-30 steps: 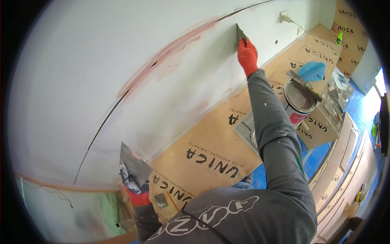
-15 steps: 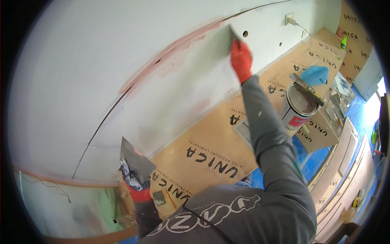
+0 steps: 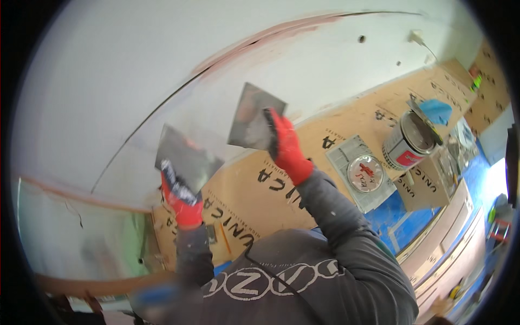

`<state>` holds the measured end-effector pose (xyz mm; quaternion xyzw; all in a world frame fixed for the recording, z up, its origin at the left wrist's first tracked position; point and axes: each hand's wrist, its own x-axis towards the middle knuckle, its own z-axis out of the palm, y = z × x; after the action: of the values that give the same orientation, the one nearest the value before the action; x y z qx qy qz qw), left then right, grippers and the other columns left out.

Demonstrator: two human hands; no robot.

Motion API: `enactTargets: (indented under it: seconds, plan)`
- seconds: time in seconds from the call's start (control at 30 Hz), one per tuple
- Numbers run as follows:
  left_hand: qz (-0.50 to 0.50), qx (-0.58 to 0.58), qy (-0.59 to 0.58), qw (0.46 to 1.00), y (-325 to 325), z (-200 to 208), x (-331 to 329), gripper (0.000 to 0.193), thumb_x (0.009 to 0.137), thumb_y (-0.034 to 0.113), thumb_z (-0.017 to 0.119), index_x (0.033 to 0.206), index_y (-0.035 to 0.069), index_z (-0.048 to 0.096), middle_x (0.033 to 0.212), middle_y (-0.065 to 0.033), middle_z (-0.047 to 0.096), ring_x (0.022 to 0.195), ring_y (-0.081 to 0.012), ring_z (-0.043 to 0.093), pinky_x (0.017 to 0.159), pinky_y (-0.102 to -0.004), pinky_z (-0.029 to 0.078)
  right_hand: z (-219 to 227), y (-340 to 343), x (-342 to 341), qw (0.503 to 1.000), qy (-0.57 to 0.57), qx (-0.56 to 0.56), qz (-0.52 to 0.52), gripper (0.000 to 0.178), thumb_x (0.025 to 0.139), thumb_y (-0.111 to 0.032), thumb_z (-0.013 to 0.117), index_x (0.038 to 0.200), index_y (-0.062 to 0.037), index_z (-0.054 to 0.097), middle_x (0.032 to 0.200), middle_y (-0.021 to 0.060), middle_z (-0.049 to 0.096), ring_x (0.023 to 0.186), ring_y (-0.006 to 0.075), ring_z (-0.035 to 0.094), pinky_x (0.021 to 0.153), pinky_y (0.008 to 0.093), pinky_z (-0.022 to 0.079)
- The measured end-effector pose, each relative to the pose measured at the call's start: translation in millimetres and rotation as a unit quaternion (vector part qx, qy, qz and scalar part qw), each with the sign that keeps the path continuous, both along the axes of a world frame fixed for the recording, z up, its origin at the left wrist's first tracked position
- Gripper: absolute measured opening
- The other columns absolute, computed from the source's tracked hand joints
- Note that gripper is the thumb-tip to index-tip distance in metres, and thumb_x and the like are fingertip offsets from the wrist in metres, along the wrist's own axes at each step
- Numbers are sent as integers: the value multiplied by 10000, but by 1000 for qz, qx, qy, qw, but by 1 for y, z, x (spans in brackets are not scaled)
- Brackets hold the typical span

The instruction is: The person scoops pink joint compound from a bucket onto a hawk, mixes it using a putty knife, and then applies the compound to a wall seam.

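Observation:
Red and black gloves cover both hands. My left hand (image 3: pixel 181 197) is closed round the handle side of a broad metal filling knife (image 3: pixel 187 154), which carries a streak of pinkish filler near its upper edge. My right hand (image 3: pixel 288 145) grips a second wide filling knife (image 3: pixel 254 116), its blade smeared with filler. Both blades are held up in front of the white wall (image 3: pixel 108 81), a short gap between them. A long dark crack (image 3: pixel 179 91) curves across the wall, with reddish filler (image 3: pixel 271 39) spread along its upper right part.
Brown printed board (image 3: pixel 260 197) covers the surface below the wall. An open tin of filler (image 3: pixel 411 141) stands at right, a tool across its rim, beside a blue bag (image 3: pixel 436 111). The tin's round lid (image 3: pixel 364 173) lies on paper. Laminate panels (image 3: pixel 449 244) lie at lower right.
My right hand has drawn its knife off the wall, down and left towards the left knife. My left hand has risen with its knife. The view has shifted, uncovering the lid.

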<state>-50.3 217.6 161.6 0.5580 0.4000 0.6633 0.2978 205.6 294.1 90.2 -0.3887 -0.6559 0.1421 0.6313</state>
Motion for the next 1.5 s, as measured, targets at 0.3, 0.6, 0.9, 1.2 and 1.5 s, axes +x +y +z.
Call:
enactTargets:
  seconds: [0.3, 0.6, 0.9, 1.2, 1.5]
  plan:
    - [91, -49, -218, 970, 11, -12, 37, 318, 1006, 237, 541, 1237, 19, 556, 1121, -76, 613, 1008, -152, 585, 868, -314, 480, 31, -90, -36, 975, 99, -111, 166, 364, 1003, -97, 498, 1341, 37, 511, 1199, 194, 632, 1089, 259, 624, 922, 330, 475]
    - [120, -70, -6, 990, -19, -21, 19, 298, 1016, 183, 524, 1228, -20, 579, 1125, -119, 621, 931, -198, 584, 821, -348, 476, 67, -102, -33, 927, 242, -219, 183, 353, 1035, -314, 485, 1066, 9, 622, 933, 132, 694, 836, 199, 657, 738, 343, 515]
    - [-205, -274, -210, 916, -38, -59, -16, 733, 908, 529, 622, 1394, -1, 476, 1410, -142, 516, 1251, -256, 531, 1057, -396, 417, 45, -68, 18, 897, 242, -309, 202, 419, 995, -358, 592, 1082, 48, 647, 873, 12, 649, 737, 65, 561, 654, 251, 487]
    - [-257, -316, -338, 848, -35, -14, 17, 499, 930, 175, 659, 1380, 20, 511, 1339, -135, 565, 1198, -234, 576, 1014, -379, 463, -10, -90, 25, 884, -109, -425, 162, 383, 991, -357, 599, 1026, 15, 682, 758, -1, 618, 718, 75, 535, 658, 272, 470]
    - [-289, -327, -180, 882, -44, -44, 38, 351, 991, 263, 574, 1298, 93, 590, 1166, -79, 645, 956, -180, 657, 737, -317, 525, -13, -58, 22, 943, 53, -268, 190, 348, 996, -241, 572, 1240, 7, 594, 1012, 144, 675, 829, 172, 648, 793, 311, 511]
